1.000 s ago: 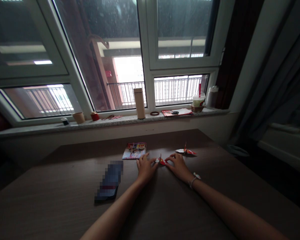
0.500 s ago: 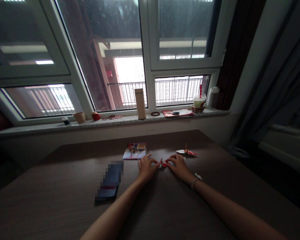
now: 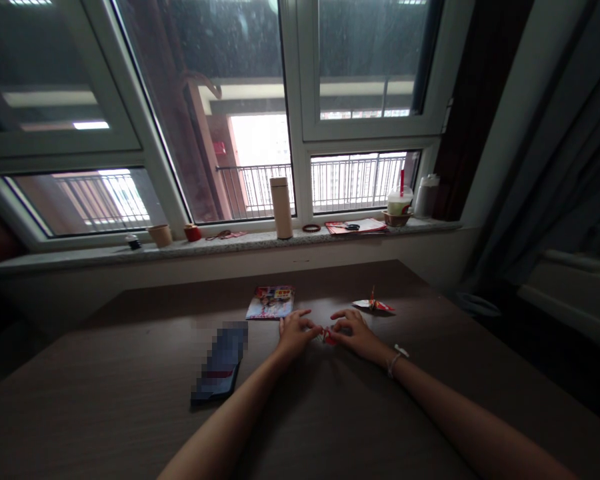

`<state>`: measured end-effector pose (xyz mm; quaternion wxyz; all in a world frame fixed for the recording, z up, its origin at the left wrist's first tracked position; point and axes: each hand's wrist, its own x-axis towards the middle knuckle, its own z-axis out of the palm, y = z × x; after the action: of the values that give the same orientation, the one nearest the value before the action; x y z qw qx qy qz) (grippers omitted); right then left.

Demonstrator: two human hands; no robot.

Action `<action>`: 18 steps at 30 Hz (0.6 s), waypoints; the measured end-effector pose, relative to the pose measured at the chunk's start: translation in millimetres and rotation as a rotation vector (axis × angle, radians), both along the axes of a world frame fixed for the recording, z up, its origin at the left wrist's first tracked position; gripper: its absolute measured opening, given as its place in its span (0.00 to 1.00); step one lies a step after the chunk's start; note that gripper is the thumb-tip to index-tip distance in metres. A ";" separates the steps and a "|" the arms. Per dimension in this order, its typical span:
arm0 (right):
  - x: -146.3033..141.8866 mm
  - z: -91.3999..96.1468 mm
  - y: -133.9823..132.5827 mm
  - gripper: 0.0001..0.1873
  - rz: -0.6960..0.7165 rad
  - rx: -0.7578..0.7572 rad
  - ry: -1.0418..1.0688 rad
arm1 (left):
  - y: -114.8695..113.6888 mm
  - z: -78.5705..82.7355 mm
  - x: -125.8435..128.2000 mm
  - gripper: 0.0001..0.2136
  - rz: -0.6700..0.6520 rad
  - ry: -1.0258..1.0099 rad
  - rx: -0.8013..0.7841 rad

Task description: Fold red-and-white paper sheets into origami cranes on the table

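A small red and white folded paper crane (image 3: 327, 335) is pinched between my two hands, above the table (image 3: 130, 373). My left hand (image 3: 297, 333) grips its left side with thumb and forefinger. On its right side, my right hand (image 3: 357, 335) pinches it the same way, a white bracelet at the wrist. The fingers partly cover the crane and it is slightly blurred. Beyond my right hand sits a larger paper crane (image 3: 373, 305) with its wings spread. A colourful printed packet (image 3: 270, 303) lies just beyond my left hand.
A dark phone (image 3: 220, 367), partly pixelated, lies left of my left forearm. Along the windowsill (image 3: 220, 244) stand a beige flask (image 3: 281, 208), a paper cup (image 3: 160, 235), a drink cup with a straw (image 3: 399, 200) and a grey bottle (image 3: 426, 197). Scissors (image 3: 351, 227) rest on papers there.
The small crane has dropped slightly nearer to me and tilted between my fingers. My right hand has shifted a little. The larger crane, packet and phone have stayed put.
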<state>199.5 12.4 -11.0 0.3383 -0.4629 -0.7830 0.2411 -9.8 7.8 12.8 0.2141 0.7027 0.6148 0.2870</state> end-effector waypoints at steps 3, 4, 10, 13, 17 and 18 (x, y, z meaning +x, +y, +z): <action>1.9 -1.3 2.0 0.11 0.034 -0.015 -0.010 | 1.0 -1.1 -0.4 0.07 -0.023 0.011 0.000; 2.6 -2.0 3.2 0.10 0.034 -0.021 -0.007 | 1.2 -1.4 -0.5 0.07 -0.027 0.014 0.001; 3.6 -5.0 7.2 0.10 0.026 -0.051 0.017 | 1.3 -1.8 -1.3 0.08 -0.066 0.009 0.009; 2.8 -5.2 6.7 0.11 0.022 -0.056 0.009 | 1.2 -1.2 -1.3 0.09 -0.048 0.005 0.011; 2.7 -7.3 8.7 0.11 0.041 -0.058 0.004 | 1.2 0.1 -1.3 0.10 -0.049 -0.001 -0.009; 2.9 -8.2 9.6 0.10 0.042 -0.061 0.008 | 1.0 0.4 -1.4 0.10 -0.054 0.004 -0.019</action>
<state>202.4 21.9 -19.2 0.3221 -0.4556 -0.7835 0.2734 -11.1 8.8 13.2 0.2272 0.7175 0.5987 0.2740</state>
